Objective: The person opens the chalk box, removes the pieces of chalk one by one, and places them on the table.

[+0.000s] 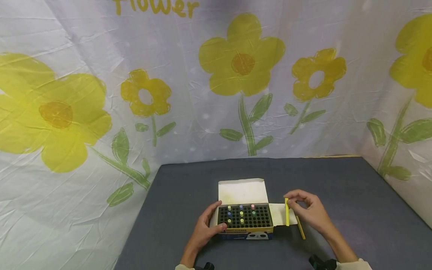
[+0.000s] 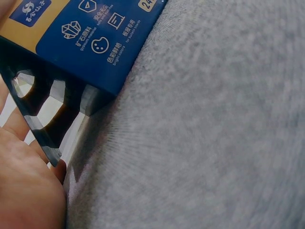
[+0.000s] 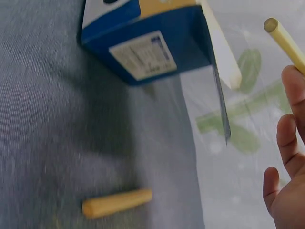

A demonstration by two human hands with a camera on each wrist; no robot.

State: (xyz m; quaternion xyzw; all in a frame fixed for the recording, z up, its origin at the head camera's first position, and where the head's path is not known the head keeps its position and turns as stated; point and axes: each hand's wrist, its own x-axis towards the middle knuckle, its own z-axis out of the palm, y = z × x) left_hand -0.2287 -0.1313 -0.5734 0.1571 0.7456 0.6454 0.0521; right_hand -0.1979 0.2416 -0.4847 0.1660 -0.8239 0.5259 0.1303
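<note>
An open chalk box (image 1: 244, 230) stands on the table, its black grid of holes holding several coloured chalk sticks. At its left end, my left hand (image 1: 203, 228) grips the box, thumb by the front corner and fingers toward the back. In the left wrist view, part of that hand shows beside the box's cut-out end (image 2: 40, 100). My right hand (image 1: 313, 210) pinches a yellow chalk stick (image 1: 287, 214) near its top, upright over the right flap (image 1: 277, 214). The stick's lower end (image 3: 271, 26) points away from the fingers in the right wrist view.
A second chalk stick (image 1: 300, 228), yellow-orange, lies on the dark table (image 1: 189, 187) right of the box, below my right hand. The raised white lid (image 1: 242, 190) stands at the box's back. A white curtain (image 1: 189, 127) with painted yellow flowers hangs behind the table and along its sides.
</note>
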